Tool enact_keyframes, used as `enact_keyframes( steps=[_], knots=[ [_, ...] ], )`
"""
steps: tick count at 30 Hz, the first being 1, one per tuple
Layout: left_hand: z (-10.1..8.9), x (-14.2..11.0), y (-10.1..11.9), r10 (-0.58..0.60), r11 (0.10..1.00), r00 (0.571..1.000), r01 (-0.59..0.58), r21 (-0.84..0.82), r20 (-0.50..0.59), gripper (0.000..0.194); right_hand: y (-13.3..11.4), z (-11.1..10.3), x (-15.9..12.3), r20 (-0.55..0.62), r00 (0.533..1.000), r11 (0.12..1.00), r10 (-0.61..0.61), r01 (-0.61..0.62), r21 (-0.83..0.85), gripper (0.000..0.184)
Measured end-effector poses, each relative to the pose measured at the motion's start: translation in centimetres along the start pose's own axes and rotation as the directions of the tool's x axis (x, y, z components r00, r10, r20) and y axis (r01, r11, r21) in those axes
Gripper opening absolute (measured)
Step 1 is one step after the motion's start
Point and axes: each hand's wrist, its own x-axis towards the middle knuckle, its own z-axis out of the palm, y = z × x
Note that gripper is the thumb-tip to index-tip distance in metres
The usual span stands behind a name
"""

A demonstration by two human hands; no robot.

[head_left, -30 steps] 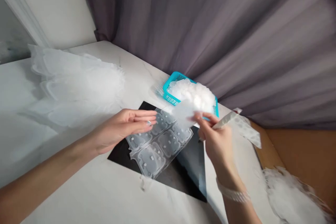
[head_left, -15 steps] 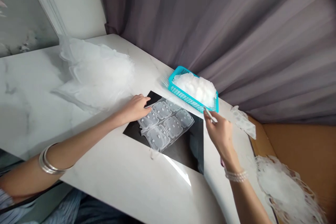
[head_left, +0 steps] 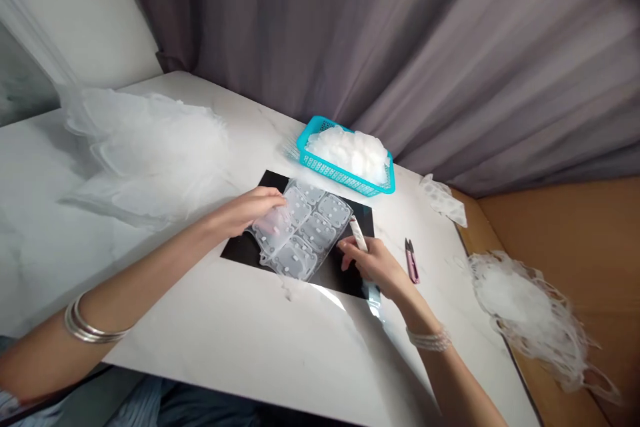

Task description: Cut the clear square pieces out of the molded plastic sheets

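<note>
A translucent sheet of moulded rounded-square pieces (head_left: 319, 230), dotted with small white studs, lies over a black mat (head_left: 347, 280). My left hand (head_left: 250, 210) grips the sheet's left edge, thumb on top; its fingers show faintly through the plastic from beneath. In my right hand (head_left: 373, 263) is a slim white pen-like tool (head_left: 358, 235) with a dark tip, pointing up beside the sheet's right edge. I cannot make out its exact kind. Behind the mat stands a turquoise basket (head_left: 345, 180) heaped with white translucent pieces (head_left: 353, 152).
Thread snips (head_left: 411, 261) with pink handles lie right of my right hand. A pile of translucent sheets (head_left: 155, 153) covers the left side. At right are a patterned white scrap (head_left: 443, 200) and tangled clear offcuts (head_left: 530, 313) beside a cardboard box (head_left: 565, 233). A grey curtain (head_left: 375, 33) hangs behind.
A loose translucent piece left my right hand near the basket. My right hand then came back toward the sheet with the tool. My left hand took hold of the sheet's edge. The snips came into view.
</note>
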Motion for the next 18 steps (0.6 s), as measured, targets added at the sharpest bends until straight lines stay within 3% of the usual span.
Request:
enact_keyframes(
  steps=[2, 4, 9, 14, 16, 18],
  knots=[
    [0.4, -0.1, 0.0, -0.086, 0.981, 0.992, 0.100, -0.169, 0.087, 0.015, -0.1, 0.5, -1.8, 0.153, 0.986, 0.973, 0.069, -0.100, 0.208, 0.037],
    [0.8, -0.2, 0.0, -0.147, 0.933, 0.976, 0.190, -0.305, 0.158, 0.020, 0.0, 0.7, -3.3, 0.252, 0.960, 0.885, 0.121, -0.219, 0.410, 0.038],
    [3.4, -1.1, 0.5, -0.193, 0.785, 0.960, 0.274, -0.555, 0.201, 0.037, 0.2, 0.8, -5.2, 0.216, 0.957, 0.694, 0.195, -0.290, 0.658, 0.037],
    [6.1, -2.5, 0.5, -0.242, 0.715, 0.957, 0.289, -0.636, 0.163, 0.024, -0.8, 3.2, -5.4, 0.403, 0.904, 0.353, 0.142, -0.426, 0.833, 0.035],
    [6.4, -2.8, 0.5, -0.267, 0.711, 0.951, 0.303, -0.635, 0.154, 0.022, -1.1, 4.3, -5.1, 0.372, 0.921, 0.266, 0.119, -0.390, 0.881, 0.033],
    [6.4, -3.2, 0.7, -0.291, 0.715, 0.948, 0.306, -0.629, 0.130, 0.024, -1.4, 4.6, -4.4, 0.297, 0.947, 0.250, 0.123, -0.319, 0.914, 0.041]
  ],
)
